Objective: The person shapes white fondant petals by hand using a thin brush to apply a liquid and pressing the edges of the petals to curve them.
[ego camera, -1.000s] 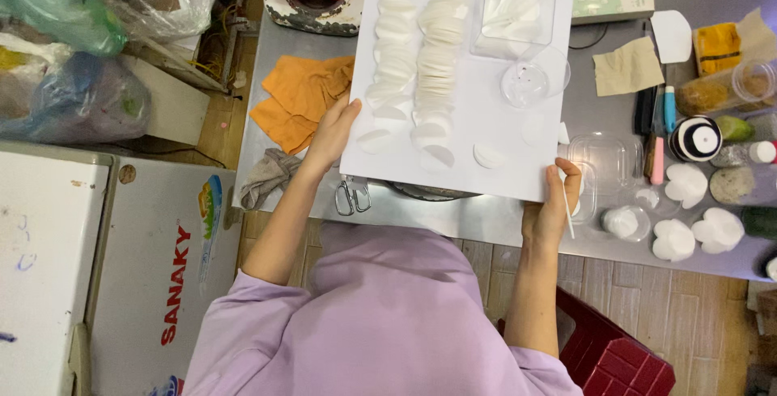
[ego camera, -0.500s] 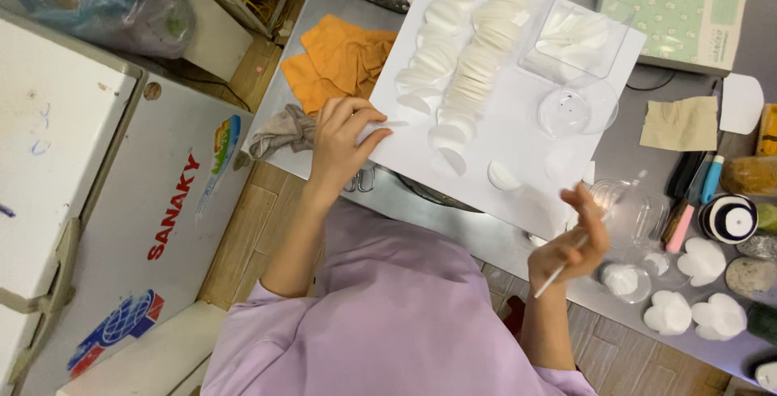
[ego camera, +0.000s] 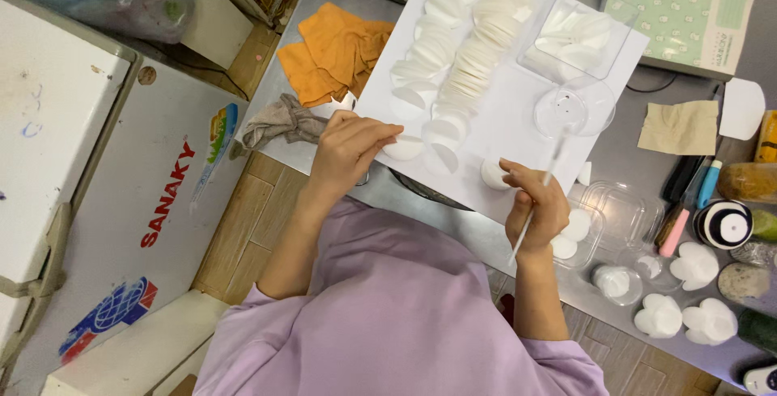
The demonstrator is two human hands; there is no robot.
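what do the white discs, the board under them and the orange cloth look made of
White discs: thin, matte, probably paper or wafer; they overlap in flat rows. Board: smooth white sheet with straight edges, likely card or plastic. Orange cloth: soft fabric, folded and creased. Left hand touches one disc; right hand holds a thin stick.

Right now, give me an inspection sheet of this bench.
Surface: grey metal table with a white board on it.
Job's things: rows of overlapping white discs on the board; clear tray holding more discs.
Clutter: orange cloths, grey rag, green box, white moulds.
Hands: left hand on a disc at the board's edge; right hand holds a thin stick.
Cables: black cable by the box.
Surroundings: white chest freezer, wood floor.
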